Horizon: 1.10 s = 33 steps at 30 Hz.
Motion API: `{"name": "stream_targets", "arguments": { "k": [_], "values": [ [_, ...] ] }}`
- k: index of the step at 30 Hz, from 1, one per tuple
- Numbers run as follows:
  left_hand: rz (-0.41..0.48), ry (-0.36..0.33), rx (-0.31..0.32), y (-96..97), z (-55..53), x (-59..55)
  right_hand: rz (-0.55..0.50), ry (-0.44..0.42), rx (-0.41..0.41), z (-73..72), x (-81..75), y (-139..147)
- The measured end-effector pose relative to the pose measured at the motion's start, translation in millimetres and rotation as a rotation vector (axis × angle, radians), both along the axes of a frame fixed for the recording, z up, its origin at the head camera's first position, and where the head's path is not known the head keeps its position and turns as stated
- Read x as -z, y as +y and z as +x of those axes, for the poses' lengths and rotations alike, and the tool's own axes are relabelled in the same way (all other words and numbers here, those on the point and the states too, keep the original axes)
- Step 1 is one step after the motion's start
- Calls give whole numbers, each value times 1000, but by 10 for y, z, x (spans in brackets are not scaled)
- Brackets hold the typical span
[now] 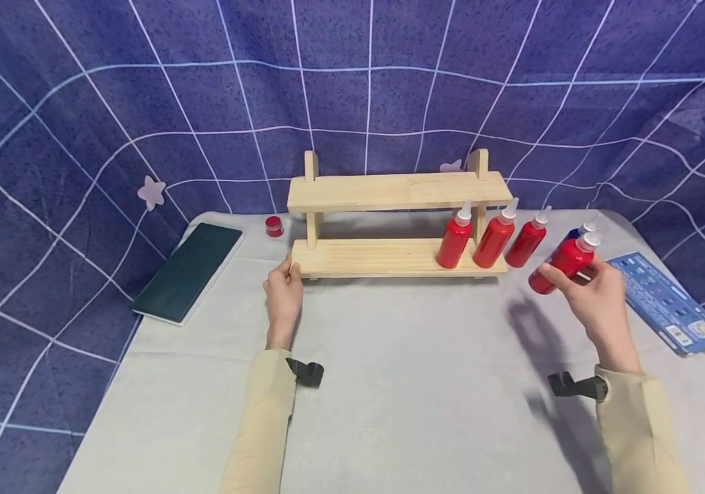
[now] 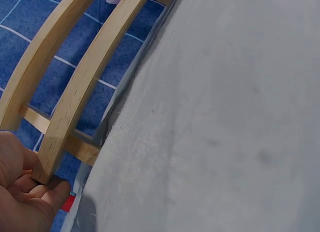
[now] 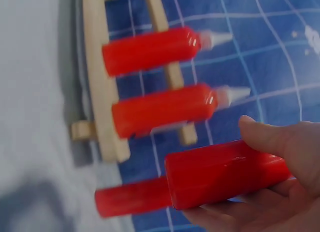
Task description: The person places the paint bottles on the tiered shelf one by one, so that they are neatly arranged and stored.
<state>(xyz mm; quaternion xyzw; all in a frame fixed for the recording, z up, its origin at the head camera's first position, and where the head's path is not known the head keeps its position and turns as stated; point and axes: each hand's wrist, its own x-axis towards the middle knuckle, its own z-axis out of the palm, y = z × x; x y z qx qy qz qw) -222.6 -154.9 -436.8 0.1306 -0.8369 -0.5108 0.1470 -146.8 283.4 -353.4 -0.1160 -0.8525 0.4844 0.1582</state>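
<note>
A two-tier wooden rack (image 1: pixel 364 257) stands at the back of the table. With fingers and thumb my left hand (image 1: pixel 283 291) grips the left end of its lower shelf, as the left wrist view shows up close. My right hand (image 1: pixel 602 298) holds a red squeeze bottle (image 1: pixel 565 264) with a white nozzle, tilted and raised over the table to the right. A red bottle (image 1: pixel 454 241) and an orange-red bottle (image 1: pixel 494 240) stand upright on the lower shelf's right end. Beside the rack stands another red bottle (image 1: pixel 526 243); a dark blue bottle (image 1: pixel 574 234) is partly hidden behind the held one.
A dark green book (image 1: pixel 194 271) lies at the left. Near the rack's left end sits a small red-lidded jar (image 1: pixel 274 226). A blue printed package (image 1: pixel 670 302) lies at the right edge. Behind everything hangs a blue curtain (image 1: pixel 364 96) with white lines.
</note>
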Motion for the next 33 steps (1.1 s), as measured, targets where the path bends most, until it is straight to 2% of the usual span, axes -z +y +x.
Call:
{"name": "stream_targets", "arguments": {
  "k": [10, 17, 20, 25, 33],
  "values": [
    [2, -16, -2, -13, 10, -21, 51, 49, -116, -39, -138, -420],
    [-8, -6, -12, -4, -5, 11, 100, 44, -202, -69, -197, -703],
    [-5, 0, -9, -10, 0, 6, 99, 43, -235, -93, -195, -819],
    [-1, 3, -1, -14, 7, -9, 29, 51, -296, -138, -163, -990],
    [-4, 4, -10, 0, 21, -7, -5, 43, -349, -234, -69, -1220]
  ]
}}
